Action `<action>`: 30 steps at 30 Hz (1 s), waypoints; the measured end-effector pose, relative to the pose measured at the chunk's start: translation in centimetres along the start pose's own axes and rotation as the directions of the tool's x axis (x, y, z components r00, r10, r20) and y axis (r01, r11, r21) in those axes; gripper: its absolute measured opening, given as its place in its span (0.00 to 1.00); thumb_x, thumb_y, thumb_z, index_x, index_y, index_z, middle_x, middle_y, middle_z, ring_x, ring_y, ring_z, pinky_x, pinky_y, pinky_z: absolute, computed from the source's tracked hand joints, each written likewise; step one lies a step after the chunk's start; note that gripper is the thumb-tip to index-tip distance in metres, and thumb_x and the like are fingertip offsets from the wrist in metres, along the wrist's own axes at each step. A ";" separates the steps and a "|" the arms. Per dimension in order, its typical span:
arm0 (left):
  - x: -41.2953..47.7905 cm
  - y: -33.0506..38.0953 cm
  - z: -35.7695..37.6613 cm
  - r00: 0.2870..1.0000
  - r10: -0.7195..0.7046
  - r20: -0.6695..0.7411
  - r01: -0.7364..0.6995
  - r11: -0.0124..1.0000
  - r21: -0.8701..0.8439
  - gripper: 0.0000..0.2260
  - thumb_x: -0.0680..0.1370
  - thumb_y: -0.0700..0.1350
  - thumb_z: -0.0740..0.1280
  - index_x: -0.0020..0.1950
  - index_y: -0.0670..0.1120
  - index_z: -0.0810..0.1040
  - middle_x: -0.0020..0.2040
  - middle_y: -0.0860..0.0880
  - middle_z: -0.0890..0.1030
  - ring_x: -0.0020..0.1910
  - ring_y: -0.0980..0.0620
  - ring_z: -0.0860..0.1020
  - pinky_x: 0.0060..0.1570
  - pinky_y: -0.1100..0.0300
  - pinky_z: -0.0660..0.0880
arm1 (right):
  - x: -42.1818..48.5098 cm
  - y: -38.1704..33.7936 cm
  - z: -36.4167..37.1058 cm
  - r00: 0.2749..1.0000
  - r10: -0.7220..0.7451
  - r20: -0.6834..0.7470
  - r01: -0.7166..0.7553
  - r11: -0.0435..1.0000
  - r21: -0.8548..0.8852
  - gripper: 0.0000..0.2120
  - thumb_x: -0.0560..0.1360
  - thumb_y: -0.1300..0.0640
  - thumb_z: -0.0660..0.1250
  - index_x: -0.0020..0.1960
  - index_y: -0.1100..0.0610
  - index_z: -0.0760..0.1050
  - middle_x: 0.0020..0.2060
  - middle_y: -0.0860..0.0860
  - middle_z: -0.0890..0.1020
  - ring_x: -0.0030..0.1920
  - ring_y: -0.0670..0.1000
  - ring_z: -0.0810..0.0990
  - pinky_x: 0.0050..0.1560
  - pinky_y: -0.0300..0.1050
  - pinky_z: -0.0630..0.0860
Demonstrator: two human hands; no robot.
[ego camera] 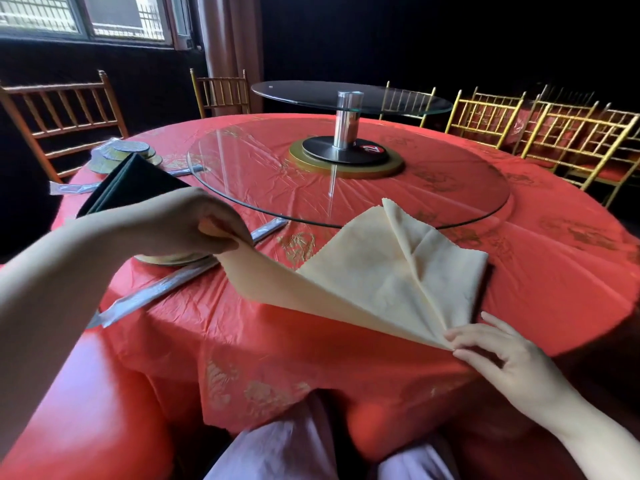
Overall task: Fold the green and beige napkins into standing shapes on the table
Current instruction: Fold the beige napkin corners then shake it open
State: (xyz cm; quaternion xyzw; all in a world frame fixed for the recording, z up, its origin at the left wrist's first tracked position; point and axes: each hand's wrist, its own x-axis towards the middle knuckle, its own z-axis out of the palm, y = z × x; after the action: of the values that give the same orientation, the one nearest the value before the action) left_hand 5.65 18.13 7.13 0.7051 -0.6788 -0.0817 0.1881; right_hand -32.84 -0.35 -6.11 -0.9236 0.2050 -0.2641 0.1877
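The left hand is pinching one corner of the beige napkin and holding it up off the red-clothed bench — the right hand is pinching the near corner at the bench's edge. The green napkin is standing folded at the left, behind the left hand.

The beige napkin lies half-opened at the near edge of the glass turntable, one layer raised taut; the dark green napkin stands folded and peaked at its left
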 end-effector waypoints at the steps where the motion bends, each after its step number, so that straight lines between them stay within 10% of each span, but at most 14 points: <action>1: 0.4 -0.1 0.0 1.000 0.003 -0.025 -0.004 1.000 -0.028 0.14 0.71 0.38 0.72 0.44 0.60 0.82 0.46 0.65 0.81 0.45 0.63 0.80 0.48 0.66 0.76 | 0.2 0.1 0.2 0.999 0.007 -0.035 -0.007 1.000 -0.007 0.14 0.73 0.34 0.58 0.45 0.42 0.75 0.50 0.35 0.80 0.50 0.36 0.79 0.68 0.32 0.58; 9: 4.6 0.5 1.1 0.976 0.000 -0.217 -0.033 0.988 -0.151 0.16 0.72 0.38 0.71 0.46 0.61 0.78 0.40 0.72 0.79 0.41 0.73 0.77 0.43 0.80 0.69 | 0.7 -1.3 3.0 0.964 -0.017 -0.265 -0.005 0.997 -0.082 0.08 0.66 0.44 0.67 0.41 0.47 0.78 0.41 0.38 0.74 0.48 0.42 0.71 0.54 0.29 0.65; 15: 7.9 0.8 3.4 0.940 -0.057 -0.337 -0.030 0.968 -0.248 0.17 0.70 0.37 0.73 0.54 0.55 0.77 0.44 0.58 0.79 0.38 0.73 0.76 0.40 0.80 0.70 | 0.4 -1.7 3.7 0.952 0.040 -0.303 -0.038 0.999 0.012 0.13 0.66 0.41 0.68 0.39 0.51 0.81 0.39 0.39 0.73 0.49 0.41 0.71 0.49 0.24 0.68; 30: 18.8 2.8 7.6 0.931 -0.140 -0.337 0.041 0.957 -0.286 0.20 0.69 0.38 0.74 0.60 0.44 0.77 0.50 0.43 0.81 0.42 0.52 0.80 0.44 0.68 0.74 | 0.8 -2.7 4.3 0.954 0.044 -0.298 -0.058 0.998 -0.038 0.08 0.66 0.45 0.70 0.38 0.49 0.77 0.35 0.40 0.76 0.42 0.46 0.73 0.43 0.51 0.74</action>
State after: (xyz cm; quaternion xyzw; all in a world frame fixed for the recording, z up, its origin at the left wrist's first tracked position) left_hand 1.43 -1.61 3.85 0.7061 -0.5823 -0.0554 0.3990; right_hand -29.03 2.55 -7.90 -0.8720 0.2606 -0.3899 0.1400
